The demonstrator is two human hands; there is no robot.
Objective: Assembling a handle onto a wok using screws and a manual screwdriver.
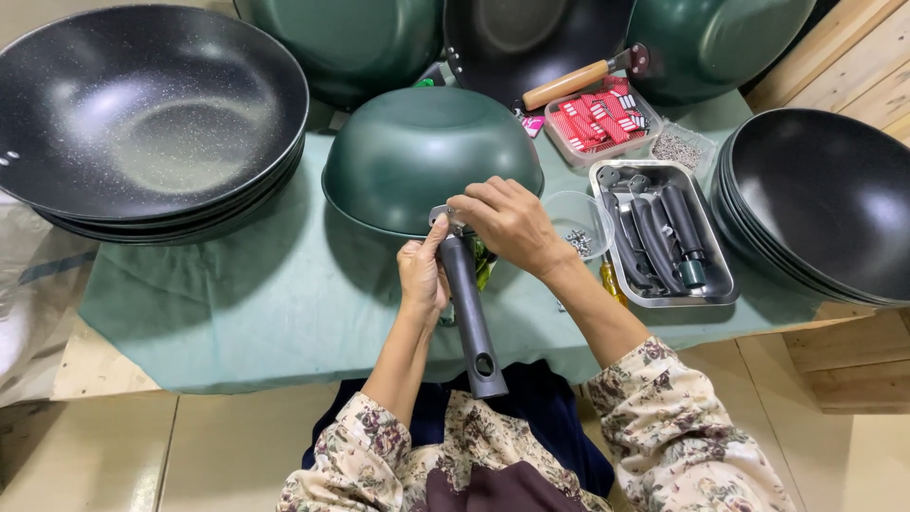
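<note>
Floral sleeves and a dark apron sit closest to the cam, then the dark grey handle (471,318), its free end w/ the hanging hole pointing near, toward the person.

Left to right across the bench (237,313), which has a green cloth over it:
- Far left: stack of black speckled woks (142,114), open side up.
- Centre: green wok (431,156) upside down, dome up, near rim facing the person. Handle's far end meets that rim at a metal bracket (444,218).
- Left hand (422,275): closed round the upper part of the handle, thumb up against the bracket, steadying it.
- Right hand (507,223): fingers curled and pinched down over the bracket/rim joint. Looks like it's got a small fastener, but that's hidden under the fingers, can't tell.
- Just right of the hands: clear plastic cup (580,226) w/ small screws in it.
- Further right: steel tray (664,237) of more dark handles; red packets in a clear tub (599,121) behind it.
- Far right: second stack of black woks (825,213).

Step, as I read it: fitting handle to wok, at the seating/fastening stage. Next move prob needs the handle held square to the rim so the holes line up while the fastener goes in; a yellow-handled tool (614,283) lies near the right forearm.
</note>
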